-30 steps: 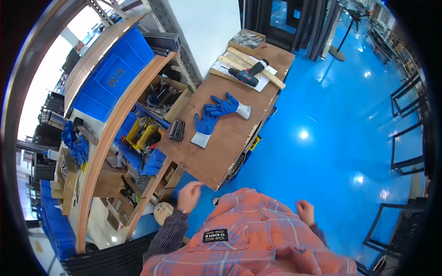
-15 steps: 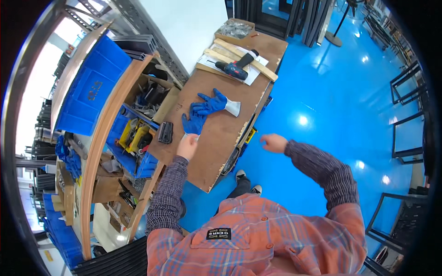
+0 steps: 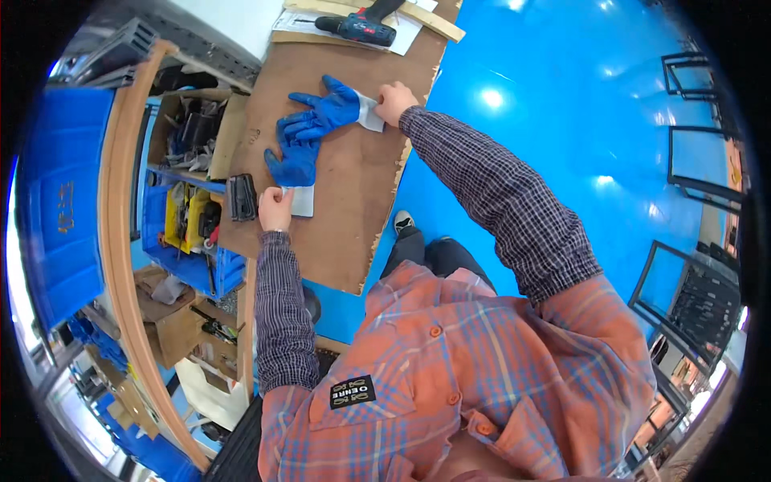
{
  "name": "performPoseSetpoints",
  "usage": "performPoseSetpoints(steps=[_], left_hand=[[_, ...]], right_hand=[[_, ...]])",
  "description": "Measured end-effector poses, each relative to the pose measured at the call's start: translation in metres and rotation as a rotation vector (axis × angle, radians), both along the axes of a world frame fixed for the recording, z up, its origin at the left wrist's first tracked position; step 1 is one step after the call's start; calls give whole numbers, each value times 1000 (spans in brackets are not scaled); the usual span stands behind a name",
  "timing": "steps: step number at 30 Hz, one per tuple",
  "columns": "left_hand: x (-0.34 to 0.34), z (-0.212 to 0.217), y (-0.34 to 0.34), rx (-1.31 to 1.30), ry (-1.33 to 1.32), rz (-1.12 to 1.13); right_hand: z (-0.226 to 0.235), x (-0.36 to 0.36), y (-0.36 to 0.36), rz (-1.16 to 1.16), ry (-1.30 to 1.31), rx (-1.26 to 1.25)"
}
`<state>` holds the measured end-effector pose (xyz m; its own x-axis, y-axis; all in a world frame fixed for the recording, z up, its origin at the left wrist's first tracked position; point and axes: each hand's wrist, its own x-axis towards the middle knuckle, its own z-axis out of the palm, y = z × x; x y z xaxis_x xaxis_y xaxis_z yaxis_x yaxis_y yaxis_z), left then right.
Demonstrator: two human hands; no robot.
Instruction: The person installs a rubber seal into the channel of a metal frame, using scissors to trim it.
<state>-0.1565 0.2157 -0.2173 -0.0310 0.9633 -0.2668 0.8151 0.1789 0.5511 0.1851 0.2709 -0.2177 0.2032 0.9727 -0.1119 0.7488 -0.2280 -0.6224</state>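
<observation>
Two blue work gloves with pale cuffs lie on the brown worktable point(image 3: 353, 233), their fingers overlapping. My right hand point(image 3: 395, 103) pinches the cuff of the farther glove point(image 3: 333, 108) near the table's right edge. At the cuff of the nearer glove point(image 3: 295, 165) is my left hand point(image 3: 275, 210), thumb and fingers closed on its left edge. Just left of that hand sits a dark battery-like block point(image 3: 241, 198). Both gloves still rest on the tabletop.
A cordless drill point(image 3: 365, 29) lies on wood strips and paper at the far end. Left of the table stand an open carton of dark parts point(image 3: 193, 132) and a blue bin point(image 3: 181, 259) with yellow trays inside. Black frames point(image 3: 699, 157) stand at right.
Both hands have reached forward to the gloves and taken hold of their cuffs, the right hand coming in from over the floor. The view has shifted, bringing the table lower on its far side.
</observation>
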Motion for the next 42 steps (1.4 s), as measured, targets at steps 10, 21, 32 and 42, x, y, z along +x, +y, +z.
performPoseSetpoints(steps=[10,21,32,42], left_hand=[[127,131,-51,16,-892,-261],[388,74,-168,-507,-101,-1694],[527,24,-440,-1444,392,-1922],[675,45,-528,-985,-90,-2747]], right_hand=[[131,95,-239,-210,510,247],[99,96,-537,-375,547,-138],[69,90,-730,-883,836,-37],[69,122,-861,-1137,683,-54]])
